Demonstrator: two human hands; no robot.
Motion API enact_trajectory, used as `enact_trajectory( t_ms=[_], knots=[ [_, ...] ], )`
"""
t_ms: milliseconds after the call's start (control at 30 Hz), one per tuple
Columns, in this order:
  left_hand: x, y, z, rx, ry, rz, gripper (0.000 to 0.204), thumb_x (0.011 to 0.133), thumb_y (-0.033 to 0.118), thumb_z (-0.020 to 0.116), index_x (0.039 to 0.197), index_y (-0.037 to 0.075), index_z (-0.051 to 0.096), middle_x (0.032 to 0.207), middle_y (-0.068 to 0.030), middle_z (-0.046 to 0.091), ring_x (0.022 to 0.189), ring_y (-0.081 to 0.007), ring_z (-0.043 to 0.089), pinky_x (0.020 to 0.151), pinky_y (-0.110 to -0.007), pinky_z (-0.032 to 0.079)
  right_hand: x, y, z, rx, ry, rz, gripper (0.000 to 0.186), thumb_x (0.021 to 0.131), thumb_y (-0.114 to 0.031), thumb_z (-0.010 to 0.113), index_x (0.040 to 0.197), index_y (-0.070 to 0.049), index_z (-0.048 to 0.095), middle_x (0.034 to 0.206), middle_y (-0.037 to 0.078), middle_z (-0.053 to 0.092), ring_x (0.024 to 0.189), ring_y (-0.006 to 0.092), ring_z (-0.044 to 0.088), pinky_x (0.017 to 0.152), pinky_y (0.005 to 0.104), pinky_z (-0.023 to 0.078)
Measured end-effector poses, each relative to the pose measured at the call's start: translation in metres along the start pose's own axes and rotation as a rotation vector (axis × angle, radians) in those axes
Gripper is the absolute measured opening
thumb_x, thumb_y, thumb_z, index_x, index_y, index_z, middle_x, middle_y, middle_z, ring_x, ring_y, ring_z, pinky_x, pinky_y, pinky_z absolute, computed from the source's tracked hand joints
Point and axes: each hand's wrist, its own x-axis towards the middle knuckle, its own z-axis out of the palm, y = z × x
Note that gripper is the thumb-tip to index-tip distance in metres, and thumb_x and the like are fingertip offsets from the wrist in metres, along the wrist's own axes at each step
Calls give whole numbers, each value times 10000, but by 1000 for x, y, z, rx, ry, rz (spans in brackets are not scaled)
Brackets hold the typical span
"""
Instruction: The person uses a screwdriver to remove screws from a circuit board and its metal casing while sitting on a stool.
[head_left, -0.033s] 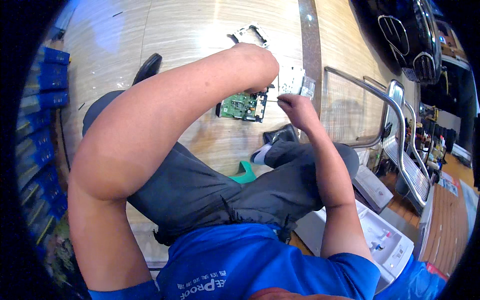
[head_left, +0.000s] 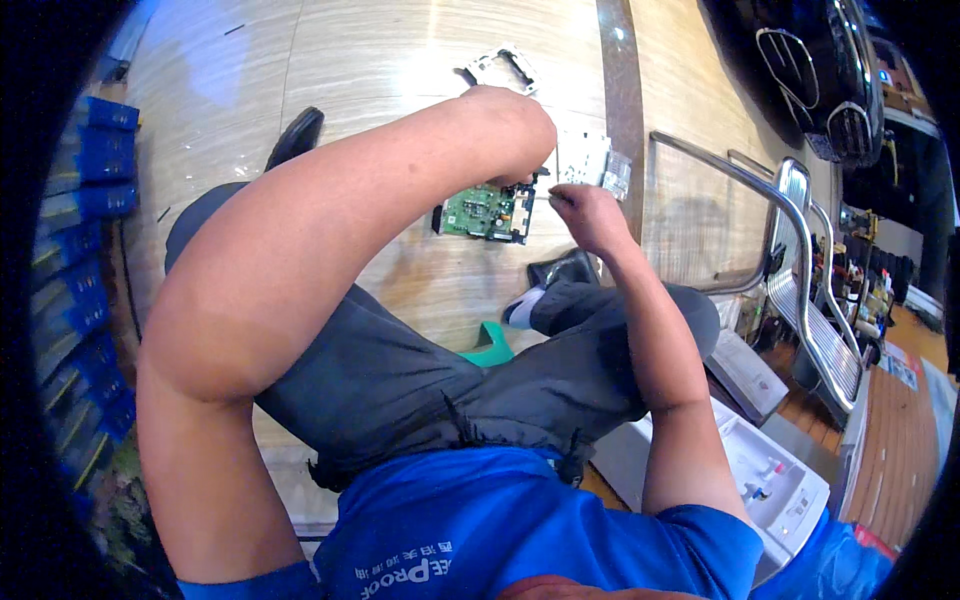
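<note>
A green circuit board (head_left: 470, 212) in a black frame is low in front of me, between my shoes. My left hand (head_left: 530, 135) bends down over its upper right corner and grips it there, with most fingers hidden behind the wrist. Just right of the board, my right hand (head_left: 592, 218) is closed in a pinch, fingertips close to the frame's edge. It holds a thin dark rod-like tool, seen clearly only in the earlier frame and hardly visible now. A white perforated plate (head_left: 580, 160) and a small clear packet (head_left: 616, 176) lie beyond my right hand.
A pale frame-shaped part (head_left: 505, 68) lies on the tiled floor (head_left: 370, 60) farther off. A green curved piece (head_left: 488, 346) sits between my legs. To the right stands a metal-framed chair (head_left: 790, 215), with a white dispenser-like unit (head_left: 790, 490) nearer me. Blue boxes (head_left: 105, 150) line the left.
My right hand has shifted slightly left and up toward the board, and the thin tool no longer shows plainly. My left hand and the board have hardly moved.
</note>
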Motion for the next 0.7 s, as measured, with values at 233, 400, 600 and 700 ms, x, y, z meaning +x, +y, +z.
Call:
enact_trajectory(
  t_ms=[233,400,600,700],
  knots=[
    [8,2,4,4,-20,-11,318,879,322,726,948,11,740,970,-185,724,940,-338,703,798,-446,563,46,27,54,-133,-124,-13,261,890,-124,539,1092,-4,654,943,270,682,942,440,648,838,520,504],
    [14,1,4,11,-59,-32,319,884,328,716,967,20,728,972,-180,721,953,-349,693,819,-454,554,54,23,59,-97,-104,-44,212,872,-156,538,928,-14,684,931,242,695,907,406,673,827,501,533],
    [26,6,6,9,-63,-12,308,882,316,718,1005,35,705,989,-178,716,975,-351,687,830,-452,550,78,50,95,-71,-75,-55,170,810,-81,577,911,-27,702,931,231,701,918,395,680,828,478,543],
    [36,12,5,11,-34,18,306,882,312,717,1006,33,709,987,-177,717,975,-350,687,831,-453,550,86,66,115,-109,-87,-112,173,792,-43,578,915,-23,698,941,232,701,930,397,680,832,471,548]
  ],
)
